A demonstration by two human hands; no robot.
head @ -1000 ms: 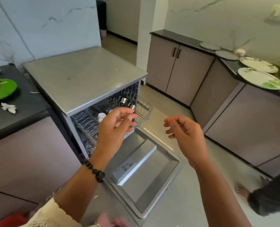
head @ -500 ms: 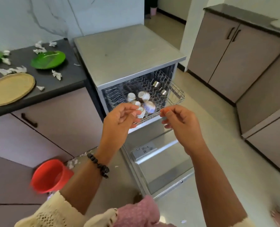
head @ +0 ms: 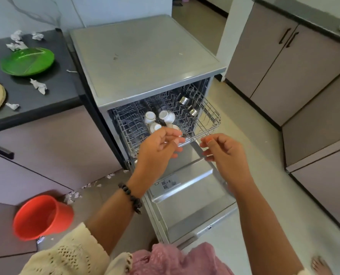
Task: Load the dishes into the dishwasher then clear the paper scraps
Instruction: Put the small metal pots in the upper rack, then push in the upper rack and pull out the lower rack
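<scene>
The left hand [head: 158, 149] and right hand [head: 223, 150] are held with fingers loosely curled, nothing grasped, just before the pulled-out upper rack [head: 208, 124] of the dishwasher [head: 145, 56]. White cups [head: 166, 118] and steel cups [head: 187, 105] are seen lying in it. Paper scraps [head: 38, 86] and a green plate [head: 27, 60] are left on the dark counter [head: 61, 80]; an orange bucket [head: 40, 217] is seen below.
</scene>
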